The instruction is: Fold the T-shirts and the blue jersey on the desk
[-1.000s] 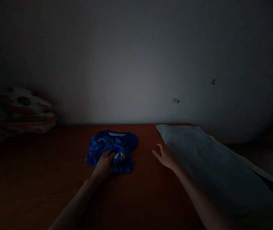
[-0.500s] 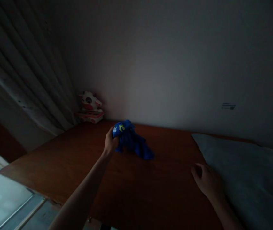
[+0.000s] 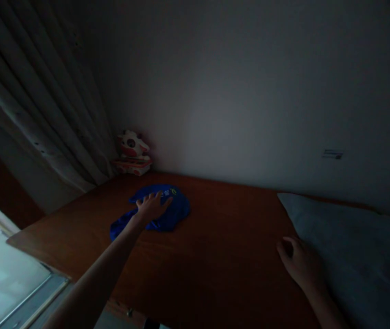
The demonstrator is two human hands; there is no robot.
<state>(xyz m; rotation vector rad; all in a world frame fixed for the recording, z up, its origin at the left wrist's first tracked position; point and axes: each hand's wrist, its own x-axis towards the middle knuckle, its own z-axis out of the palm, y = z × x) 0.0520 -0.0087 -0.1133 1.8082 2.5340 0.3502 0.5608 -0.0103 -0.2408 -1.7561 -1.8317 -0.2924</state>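
Observation:
A blue garment (image 3: 177, 211) with white and yellow printing lies crumpled on the brown wooden tabletop (image 3: 222, 228). My left hand (image 3: 152, 208) is over it with the fingers spread, palm down, and hides part of the cloth; whether it presses on it I cannot tell. Off to the right, my right hand (image 3: 299, 260) rests by the tabletop with its fingers loosely curved and a gap between thumb and forefinger. Nothing shows in that hand. Beside it lies a grey-blue cloth item (image 3: 349, 242), perhaps a pillow.
A white and red cow toy (image 3: 131, 153) stands in the back left corner against the wall (image 3: 232, 114). A pale curtain (image 3: 44, 100) hangs on the left. A small label (image 3: 332, 154) sticks to the wall. The table's front edge runs along the lower left.
The blue garment, gripped and lifted by my left hand before, now lies spread farther left on the table. My left hand has let go and opened. My right hand has hardly moved.

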